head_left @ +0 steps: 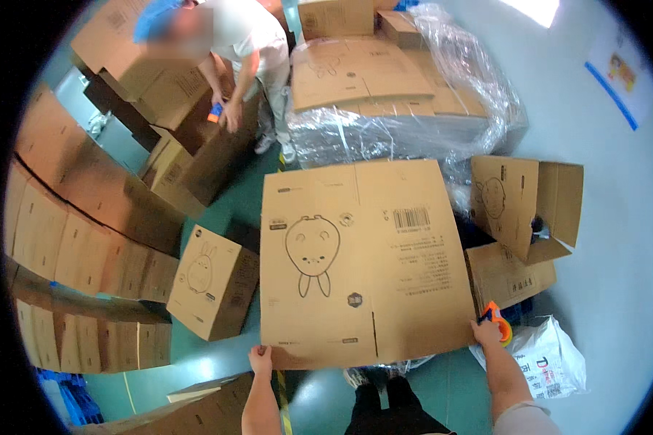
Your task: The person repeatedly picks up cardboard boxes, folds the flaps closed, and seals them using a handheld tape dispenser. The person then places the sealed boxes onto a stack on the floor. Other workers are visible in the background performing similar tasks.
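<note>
A large flattened cardboard carton (421,304) spreads out in front of me, printed with an upside-down rabbit drawing and a barcode. Its near left corner is pinched in my left hand (261,359), fingers closed on the edge. At the near right corner my right hand (488,333) is closed around an orange and blue tape dispenser (502,326), right against the carton's edge. Whether the right fingers also grip the cardboard is hard to make out. Beneath the near edge, my shoes and dark trousers show.
Behind the carton stands a plastic-wrapped stack of flat cartons (384,72). An open box (511,199) and a white sack (551,362) lie right. A closed box (210,279) and stacked boxes (87,239) fill the left. Another person (257,43) handles a box with a blue-orange tool.
</note>
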Demonstrator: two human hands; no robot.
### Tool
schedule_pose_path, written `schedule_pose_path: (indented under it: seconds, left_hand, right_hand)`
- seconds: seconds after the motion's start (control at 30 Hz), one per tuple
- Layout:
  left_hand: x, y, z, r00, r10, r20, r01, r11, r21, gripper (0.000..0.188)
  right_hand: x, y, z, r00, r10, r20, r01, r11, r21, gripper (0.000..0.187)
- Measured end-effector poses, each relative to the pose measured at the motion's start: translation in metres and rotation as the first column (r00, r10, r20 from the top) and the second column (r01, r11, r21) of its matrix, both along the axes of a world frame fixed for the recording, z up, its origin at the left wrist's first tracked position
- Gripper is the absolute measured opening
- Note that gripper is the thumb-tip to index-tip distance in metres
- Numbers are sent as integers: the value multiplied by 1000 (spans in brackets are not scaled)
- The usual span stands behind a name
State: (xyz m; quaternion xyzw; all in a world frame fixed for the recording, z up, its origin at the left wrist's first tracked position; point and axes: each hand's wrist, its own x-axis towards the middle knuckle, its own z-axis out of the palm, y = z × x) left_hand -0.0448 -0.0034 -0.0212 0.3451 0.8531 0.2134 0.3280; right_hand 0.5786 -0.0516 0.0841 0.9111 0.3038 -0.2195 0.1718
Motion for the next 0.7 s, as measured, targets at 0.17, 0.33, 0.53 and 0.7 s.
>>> schedule_pose_path:
  seconds: [0.17,0.33,0.53,0.7]
  left_hand:
    - [-22,-21,117,983,-101,154,49,949,312,28]
    - [10,-23,297,768,-137,626,-383,685,620,19]
    - [26,25,436,905,-278,322,-284,170,944,33]
    - [43,70,517,798,-222,561,-451,398,799,60]
  right_hand:
    - [20,-28,79,974,226,-10,-223,967,122,56]
    - [20,-40,219,944,300,134,-325,912,249,53]
    - [19,-30,405,879,428,-212,-333,867,370,38]
    - [-17,-18,486,755,655,-32,-647,752,126,44]
